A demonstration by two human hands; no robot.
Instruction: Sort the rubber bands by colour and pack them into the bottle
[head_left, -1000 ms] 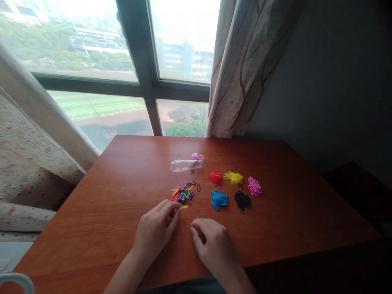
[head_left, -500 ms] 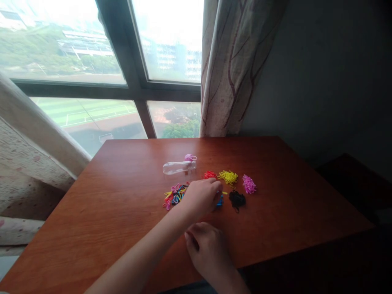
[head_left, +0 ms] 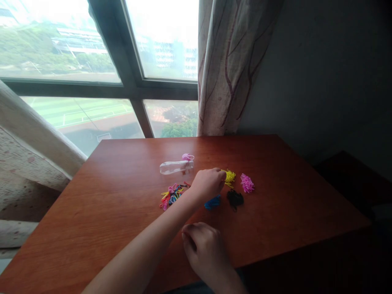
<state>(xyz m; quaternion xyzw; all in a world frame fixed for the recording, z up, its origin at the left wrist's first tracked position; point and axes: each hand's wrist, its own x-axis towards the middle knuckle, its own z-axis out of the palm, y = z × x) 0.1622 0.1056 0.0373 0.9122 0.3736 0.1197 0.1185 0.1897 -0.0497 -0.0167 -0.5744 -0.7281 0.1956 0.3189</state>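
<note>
Left hand reaching across to the yellow pile

Its fingertips are pinched together right at the near edge of the yellow bands; whether one is caught between them cannot be told. The arm crosses the body to get there, since the single-colour piles lie to the right: yellow and pink behind, blue and black in front, each apart from the others. A mixed heap sits to the left, near a clear bottle lying on its side. The right hand rests curled nearly closed on the table, nothing seen in it.
</note>
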